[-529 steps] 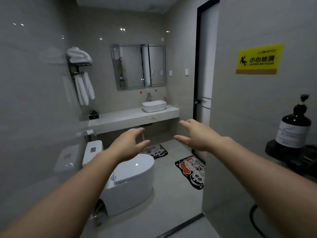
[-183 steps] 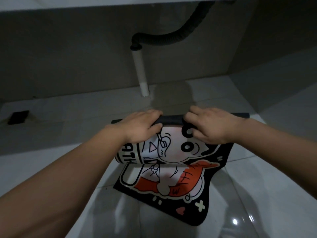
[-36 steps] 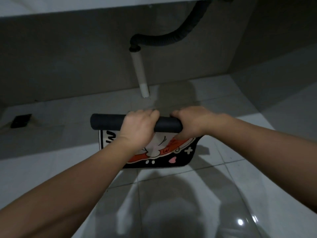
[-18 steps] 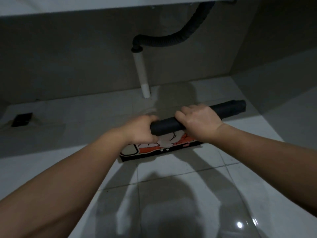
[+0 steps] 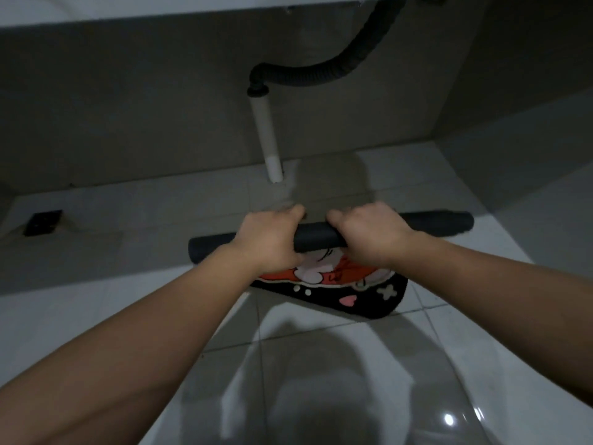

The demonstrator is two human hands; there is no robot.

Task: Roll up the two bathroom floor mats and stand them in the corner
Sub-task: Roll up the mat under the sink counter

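Note:
A black floor mat with a red and white cartoon print is mostly rolled into a dark tube [image 5: 317, 240] held a little above the tiled floor. Its loose end [image 5: 356, 292] hangs below the tube and still shows the print. My left hand [image 5: 268, 240] grips the tube left of its middle. My right hand [image 5: 369, 236] grips it just right of the middle. The tube runs from lower left to upper right. The second mat is out of view.
A white drain pipe [image 5: 268, 142] with a black corrugated hose [image 5: 324, 77] comes down from under the counter just behind the mat. A dark floor drain [image 5: 43, 222] sits at the far left. Walls meet in a corner at the back right.
Over the last second the roll swung from left to right in my hands and has come back toward the middle. More of the printed end hangs free than half a second ago.

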